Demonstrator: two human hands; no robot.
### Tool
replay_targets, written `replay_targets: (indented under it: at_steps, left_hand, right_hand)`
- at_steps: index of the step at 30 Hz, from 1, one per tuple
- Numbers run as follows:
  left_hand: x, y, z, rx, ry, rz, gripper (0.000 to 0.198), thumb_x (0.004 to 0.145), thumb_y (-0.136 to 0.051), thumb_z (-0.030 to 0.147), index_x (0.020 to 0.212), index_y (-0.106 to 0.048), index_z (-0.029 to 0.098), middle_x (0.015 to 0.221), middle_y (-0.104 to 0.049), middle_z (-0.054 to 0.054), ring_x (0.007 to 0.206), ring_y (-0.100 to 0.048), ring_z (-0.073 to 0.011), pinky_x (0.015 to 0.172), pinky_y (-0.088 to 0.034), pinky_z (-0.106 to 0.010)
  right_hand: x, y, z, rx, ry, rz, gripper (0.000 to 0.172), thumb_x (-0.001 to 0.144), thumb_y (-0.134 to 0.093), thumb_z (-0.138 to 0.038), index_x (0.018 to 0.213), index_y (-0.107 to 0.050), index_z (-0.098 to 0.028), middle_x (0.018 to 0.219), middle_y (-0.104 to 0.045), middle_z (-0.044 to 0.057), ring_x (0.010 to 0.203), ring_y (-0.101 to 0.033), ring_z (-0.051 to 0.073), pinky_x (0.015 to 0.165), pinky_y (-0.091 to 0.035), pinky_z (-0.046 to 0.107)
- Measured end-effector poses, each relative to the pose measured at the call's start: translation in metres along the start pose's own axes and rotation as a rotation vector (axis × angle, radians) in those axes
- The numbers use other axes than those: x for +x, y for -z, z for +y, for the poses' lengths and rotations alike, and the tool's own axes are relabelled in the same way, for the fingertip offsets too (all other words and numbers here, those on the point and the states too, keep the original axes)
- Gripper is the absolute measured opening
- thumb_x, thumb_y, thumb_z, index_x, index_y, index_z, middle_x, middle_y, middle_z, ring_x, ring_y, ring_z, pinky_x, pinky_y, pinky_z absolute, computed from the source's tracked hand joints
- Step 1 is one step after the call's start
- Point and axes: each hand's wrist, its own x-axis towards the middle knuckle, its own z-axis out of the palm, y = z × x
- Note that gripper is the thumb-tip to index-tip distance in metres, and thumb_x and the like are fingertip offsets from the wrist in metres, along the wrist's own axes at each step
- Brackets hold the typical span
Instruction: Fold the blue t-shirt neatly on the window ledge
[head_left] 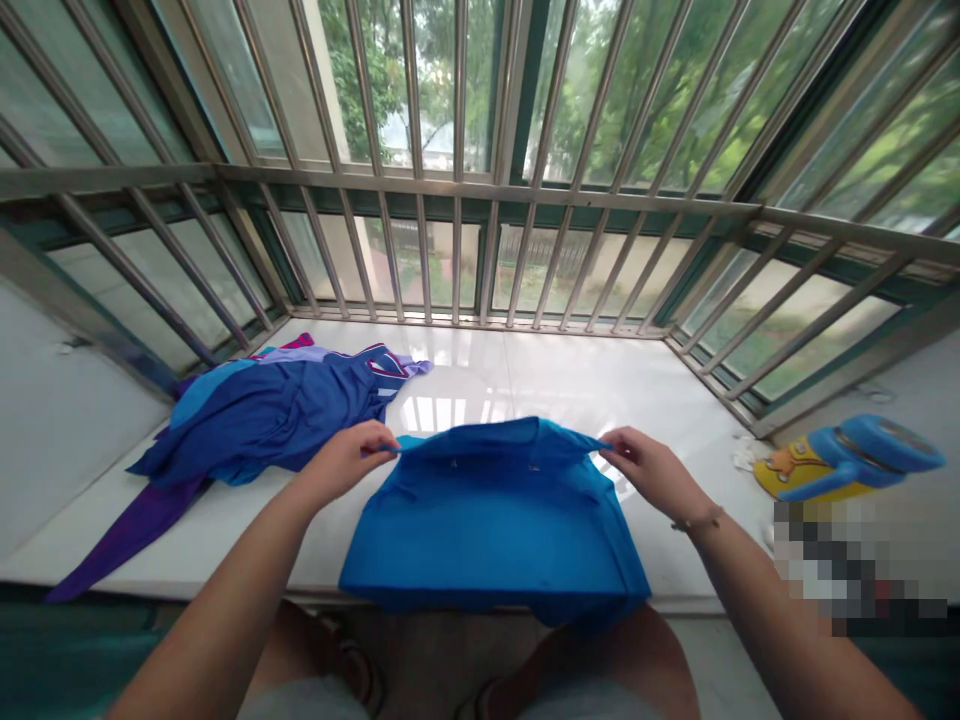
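A bright blue garment (487, 530) lies spread over the white sill in front of me, its near edge hanging over the sill's front. Its far edge is lifted and stretched between my two hands. My left hand (364, 450) pinches the far left corner of the cloth. At the far right corner, my right hand (634, 455) pinches the fabric between thumb and fingers. The exact kind of garment cannot be made out.
On the left of the white sill (585, 370) lies a heap of blue and purple clothes (277, 410). A yellow and blue bottle (840, 460) stands at the right, beside a pixelated patch. Metal window bars (457, 190) enclose the sill's back and sides.
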Motion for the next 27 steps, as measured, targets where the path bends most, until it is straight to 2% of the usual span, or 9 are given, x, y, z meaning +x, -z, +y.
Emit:
replay_targets:
  at_steps: [4, 7, 9, 12, 15, 18, 21, 24, 27]
  left_hand:
    - [-0.059, -0.022, -0.006, 0.036, 0.051, -0.129, 0.014, 0.084, -0.075, 0.042, 0.09, -0.083, 0.032, 0.123, -0.077, -0.007, 0.116, -0.071, -0.0279, 0.106, -0.055, -0.037]
    - [-0.071, -0.029, -0.004, 0.084, 0.071, -0.154, 0.015, 0.083, -0.075, 0.042, 0.091, -0.082, 0.033, 0.128, -0.077, -0.007, 0.12, -0.07, -0.0302, 0.111, -0.052, -0.038]
    - [-0.064, -0.027, 0.001, 0.122, 0.064, -0.126, 0.019, 0.088, -0.069, 0.045, 0.093, -0.081, 0.031, 0.12, -0.079, -0.009, 0.115, -0.071, -0.0298, 0.106, -0.053, -0.037]
    - [-0.039, -0.021, 0.008, 0.209, 0.1, -0.035, 0.022, 0.095, -0.063, 0.042, 0.096, -0.079, 0.027, 0.109, -0.081, -0.009, 0.105, -0.073, -0.0282, 0.098, -0.053, -0.035]
    - [-0.01, -0.018, 0.011, 0.342, 0.224, 0.008, 0.024, 0.096, -0.064, 0.043, 0.094, -0.078, 0.023, 0.1, -0.082, -0.01, 0.098, -0.074, -0.0283, 0.087, -0.052, -0.033]
    - [0.006, -0.023, 0.008, 0.417, 0.317, -0.016, 0.03, 0.089, -0.075, 0.051, 0.092, -0.077, 0.021, 0.094, -0.081, -0.01, 0.092, -0.075, -0.0293, 0.076, -0.05, -0.031]
    - [0.008, -0.034, 0.003, 0.385, 0.318, -0.048, 0.031, 0.08, -0.083, 0.041, 0.104, -0.077, 0.022, 0.092, -0.08, -0.007, 0.091, -0.076, -0.0274, 0.073, -0.047, -0.03]
    - [0.002, -0.042, 0.0, 0.291, 0.28, -0.04, 0.03, 0.08, -0.081, 0.031, 0.109, -0.075, 0.022, 0.086, -0.077, -0.002, 0.086, -0.074, -0.0238, 0.072, -0.047, -0.029]
    - [-0.004, -0.045, -0.002, 0.059, 0.305, -0.004, 0.033, 0.081, -0.079, 0.035, 0.111, -0.071, 0.022, 0.079, -0.072, 0.001, 0.077, -0.071, -0.0207, 0.067, -0.049, -0.028]
  right_hand:
    - [-0.065, -0.009, 0.008, 0.007, 0.097, -0.235, 0.021, 0.099, -0.061, -0.041, 0.106, -0.076, -0.028, 0.118, -0.076, 0.008, 0.111, -0.07, 0.026, 0.101, -0.057, 0.039]
    - [-0.084, -0.016, 0.012, -0.023, 0.084, -0.344, 0.021, 0.097, -0.06, -0.037, 0.107, -0.077, -0.029, 0.123, -0.075, 0.008, 0.116, -0.069, 0.028, 0.106, -0.055, 0.041]
    - [-0.08, -0.019, 0.012, -0.075, 0.07, -0.292, 0.023, 0.099, -0.057, -0.038, 0.109, -0.076, -0.028, 0.121, -0.075, 0.009, 0.114, -0.069, 0.028, 0.105, -0.054, 0.041]
    - [-0.059, -0.026, 0.002, -0.234, 0.025, -0.179, 0.025, 0.103, -0.052, -0.035, 0.11, -0.074, -0.024, 0.117, -0.076, 0.011, 0.11, -0.07, 0.027, 0.101, -0.053, 0.04]
    - [-0.036, -0.038, -0.018, -0.426, -0.128, -0.155, 0.025, 0.107, -0.051, -0.036, 0.11, -0.071, -0.02, 0.113, -0.077, 0.014, 0.106, -0.073, 0.029, 0.092, -0.053, 0.038]
    - [-0.028, -0.054, -0.033, -0.493, -0.307, -0.183, 0.033, 0.108, -0.055, -0.045, 0.122, -0.065, -0.016, 0.112, -0.077, 0.018, 0.104, -0.076, 0.032, 0.083, -0.052, 0.036]
    - [-0.032, -0.067, -0.034, -0.459, -0.358, -0.195, 0.036, 0.105, -0.063, -0.044, 0.127, -0.06, -0.016, 0.118, -0.077, 0.02, 0.108, -0.076, 0.033, 0.081, -0.051, 0.035]
    - [-0.039, -0.075, -0.023, -0.396, -0.359, -0.139, 0.031, 0.106, -0.062, -0.036, 0.128, -0.058, -0.016, 0.119, -0.076, 0.02, 0.109, -0.076, 0.033, 0.082, -0.05, 0.034]
    - [-0.043, -0.076, -0.01, -0.318, -0.344, -0.09, 0.028, 0.106, -0.058, -0.031, 0.131, -0.057, -0.017, 0.111, -0.078, 0.016, 0.104, -0.076, 0.03, 0.081, -0.048, 0.032]
